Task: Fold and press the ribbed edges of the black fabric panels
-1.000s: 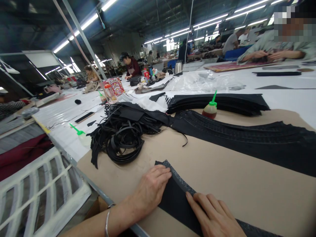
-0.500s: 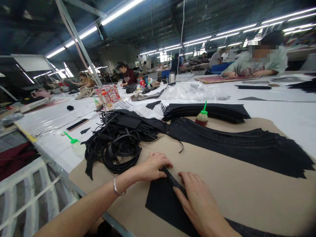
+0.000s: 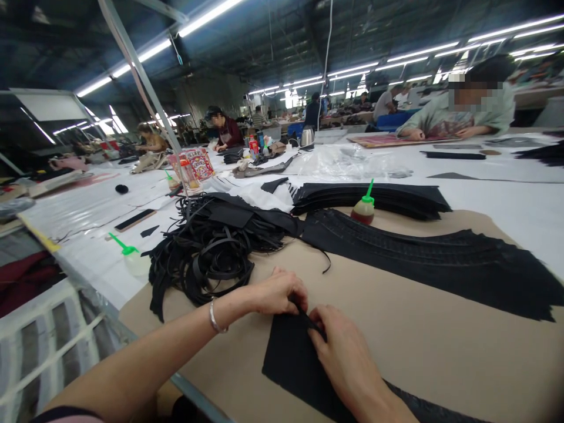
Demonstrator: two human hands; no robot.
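Note:
A black fabric-like panel (image 3: 293,358) lies on the tan board (image 3: 396,294) in front of me, its lower right end running out of view. My left hand (image 3: 284,294) pinches the panel's top corner between thumb and fingers. Close to its right, my right hand (image 3: 346,346) grips the same long edge, thumb on the near side and fingers curled over the far side. Between the two hands the edge strip is slightly raised. Whether the panel is one layer or several, I cannot tell.
Tangled black strips (image 3: 220,252) lie left of the hands. Beyond are fanned black panels (image 3: 423,264), a black stack (image 3: 396,197) and a green-tipped bottle (image 3: 363,210). Another green-tipped bottle (image 3: 134,261) stands at left. A co-worker (image 3: 467,111) sits across the table.
My right-hand fingers, which were stretched out along the edge, have curled onto it. The left hand has tightened on the corner, and the edge between them is lifted a little.

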